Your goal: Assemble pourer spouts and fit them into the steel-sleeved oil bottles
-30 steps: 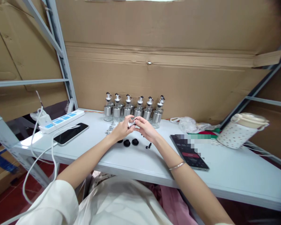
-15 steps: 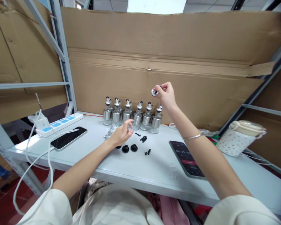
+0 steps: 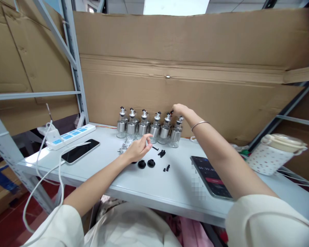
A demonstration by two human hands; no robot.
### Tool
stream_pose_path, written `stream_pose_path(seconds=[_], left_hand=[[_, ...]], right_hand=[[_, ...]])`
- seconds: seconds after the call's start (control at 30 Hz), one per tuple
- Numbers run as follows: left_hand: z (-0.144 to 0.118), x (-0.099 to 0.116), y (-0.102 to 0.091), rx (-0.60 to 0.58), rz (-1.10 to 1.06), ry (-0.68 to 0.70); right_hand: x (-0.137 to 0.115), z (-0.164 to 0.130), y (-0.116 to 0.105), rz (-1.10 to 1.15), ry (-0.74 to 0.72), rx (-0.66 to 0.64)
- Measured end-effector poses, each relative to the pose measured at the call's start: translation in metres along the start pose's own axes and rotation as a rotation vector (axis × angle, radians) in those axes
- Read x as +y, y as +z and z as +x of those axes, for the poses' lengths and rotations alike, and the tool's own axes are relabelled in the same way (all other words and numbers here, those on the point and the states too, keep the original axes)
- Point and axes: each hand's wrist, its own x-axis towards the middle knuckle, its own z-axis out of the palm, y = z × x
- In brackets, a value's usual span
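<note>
My right hand (image 3: 179,110) reaches over the back of the row of small glass-and-steel dispenser bottles with pour spouts (image 3: 150,126), fingertips pinched together above a bottle; whether a cap sits between them I cannot tell. The bottles stand touching one another against the brown cardboard wall (image 3: 195,85), so a sideways nudge of my wrist could topple several. My left hand (image 3: 138,149) hovers loosely open, holding nothing, just beside the round black rubber stoppers (image 3: 146,163) and small black plastic bits (image 3: 164,160), which could roll if brushed. The white table (image 3: 154,185) offers room toward its near edge, between the two dark phones (image 3: 79,151).
</note>
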Motion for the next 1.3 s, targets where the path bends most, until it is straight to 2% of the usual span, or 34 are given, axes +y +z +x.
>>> stream_pose_path(seconds=[0.1,0.2,0.37,0.47,0.6,0.7,0.77,0.83,0.9,0.93,1.03,1.1,1.13,1.2,1.3], left_hand=[[0.0,0.0,0.0,-0.008,0.002,-0.011],[0.0,0.0,0.0,-0.023,0.01,-0.022],[0.0,-0.001,0.001,-0.021,-0.002,-0.03],[0.0,-0.002,0.0,0.037,-0.008,-0.004],[0.002,-0.004,0.002,0.19,0.005,0.073],[0.003,-0.01,0.005,0.328,0.038,0.107],[0.004,-0.015,0.006,0.411,0.051,0.096],[0.006,-0.019,0.007,0.462,0.043,0.073],[0.007,-0.02,0.007,0.488,0.016,0.056],[0.007,-0.018,0.007,0.498,-0.003,0.059],[0.007,-0.009,0.004,0.517,-0.056,0.134],[0.006,-0.003,0.003,0.525,-0.056,0.207],[0.006,0.0,0.002,0.533,-0.053,0.219],[0.005,0.002,0.001,0.554,-0.077,0.178],[0.005,0.002,0.001,0.512,-0.162,0.01]], right_hand=[[-0.005,0.003,0.002,-0.042,0.01,-0.099],[-0.01,0.003,0.006,-0.041,0.006,-0.121],[-0.015,0.003,0.004,-0.026,-0.01,-0.058],[-0.011,0.002,-0.011,0.0,-0.001,0.019],[-0.005,-0.005,-0.052,0.045,0.053,0.225],[-0.006,-0.019,-0.089,0.202,0.073,0.502],[-0.01,-0.032,-0.109,0.334,0.07,0.739],[-0.016,-0.051,-0.123,0.367,0.048,0.833],[-0.026,-0.074,-0.129,0.507,-0.025,1.026],[-0.033,-0.087,-0.128,0.581,-0.031,1.079],[-0.063,-0.125,-0.112,0.684,-0.022,1.025],[-0.087,-0.146,-0.094,0.792,-0.149,0.912],[-0.098,-0.153,-0.085,0.89,-0.264,0.864],[-0.114,-0.166,-0.068,1.111,-0.511,0.735],[-0.124,-0.179,-0.054,1.235,-0.603,0.58]])
